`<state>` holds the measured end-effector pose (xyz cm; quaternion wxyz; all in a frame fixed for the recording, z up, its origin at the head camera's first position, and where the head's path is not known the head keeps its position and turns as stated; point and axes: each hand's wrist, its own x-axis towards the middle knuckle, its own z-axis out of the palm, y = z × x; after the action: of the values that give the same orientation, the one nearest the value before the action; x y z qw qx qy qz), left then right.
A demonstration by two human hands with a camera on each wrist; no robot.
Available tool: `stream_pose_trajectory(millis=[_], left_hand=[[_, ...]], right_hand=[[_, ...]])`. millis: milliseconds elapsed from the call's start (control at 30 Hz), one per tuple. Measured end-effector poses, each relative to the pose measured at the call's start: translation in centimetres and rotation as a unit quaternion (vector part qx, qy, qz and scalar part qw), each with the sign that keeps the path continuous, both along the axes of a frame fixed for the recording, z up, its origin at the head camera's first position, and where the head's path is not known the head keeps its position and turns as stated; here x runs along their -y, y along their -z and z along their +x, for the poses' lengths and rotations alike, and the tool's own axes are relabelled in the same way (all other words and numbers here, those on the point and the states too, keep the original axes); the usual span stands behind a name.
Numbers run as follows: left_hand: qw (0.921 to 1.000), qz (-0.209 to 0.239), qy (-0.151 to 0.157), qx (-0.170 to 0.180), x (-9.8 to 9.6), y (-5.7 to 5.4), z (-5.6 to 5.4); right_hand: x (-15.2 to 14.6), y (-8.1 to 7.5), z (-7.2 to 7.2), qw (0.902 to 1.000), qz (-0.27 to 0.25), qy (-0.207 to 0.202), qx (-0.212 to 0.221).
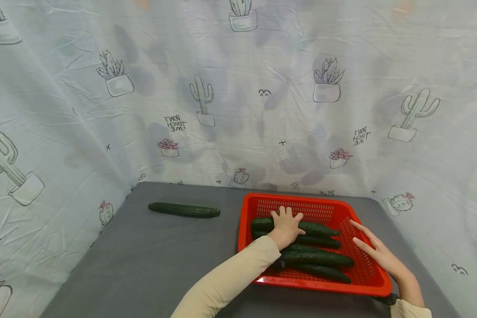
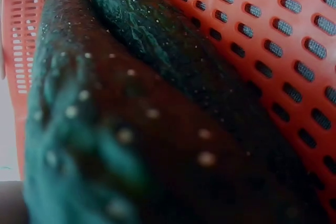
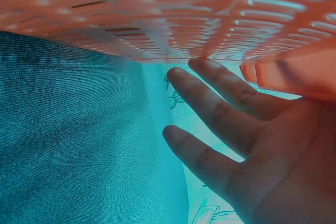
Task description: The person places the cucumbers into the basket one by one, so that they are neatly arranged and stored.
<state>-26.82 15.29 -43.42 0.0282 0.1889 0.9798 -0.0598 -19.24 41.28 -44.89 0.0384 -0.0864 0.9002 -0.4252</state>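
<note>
My left hand (image 1: 287, 227) reaches into a red plastic basket (image 1: 322, 286) and grips the rearmost cucumber (image 1: 318, 229), its fingers over the far side and its thumb on the near side. Several more cucumbers (image 1: 316, 256) lie lengthwise in the basket. In the left wrist view a bumpy cucumber (image 2: 105, 98) fills the near part, with another cucumber (image 2: 157, 40) alongside; the fingers are hidden there. At the basket's right side is my right hand (image 1: 381, 254), fingers extended. The right wrist view shows straight, spread fingers (image 3: 210, 108) beside the basket's slotted wall (image 3: 173, 24).
A single cucumber (image 1: 184, 210) lies on the grey table (image 1: 151, 260) to the left of the basket. Pale cloth (image 1: 238, 110) printed with cacti hangs behind the table and along both sides.
</note>
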Motion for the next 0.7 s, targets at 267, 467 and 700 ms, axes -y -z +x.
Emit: stream_pose_trajectory(millis=[267, 467, 700], left_hand=[[1.0, 0.008, 0.0, -0.002, -0.03, 0.07, 0.01], [0.9999, 0.01, 0.007, -0.002, 0.06, -0.1, -0.11], [0.9997, 0.011, 0.022, 0.001, 0.45, -0.62, -0.23]], right_hand=[[0.02, 0.09, 0.37, 0.9999, -0.01, -0.005, -0.009], [0.07, 0.03, 0.36, 0.9999, -0.009, -0.005, -0.013], [0.15, 0.2, 0.19, 0.9998, -0.001, -0.005, -0.018]])
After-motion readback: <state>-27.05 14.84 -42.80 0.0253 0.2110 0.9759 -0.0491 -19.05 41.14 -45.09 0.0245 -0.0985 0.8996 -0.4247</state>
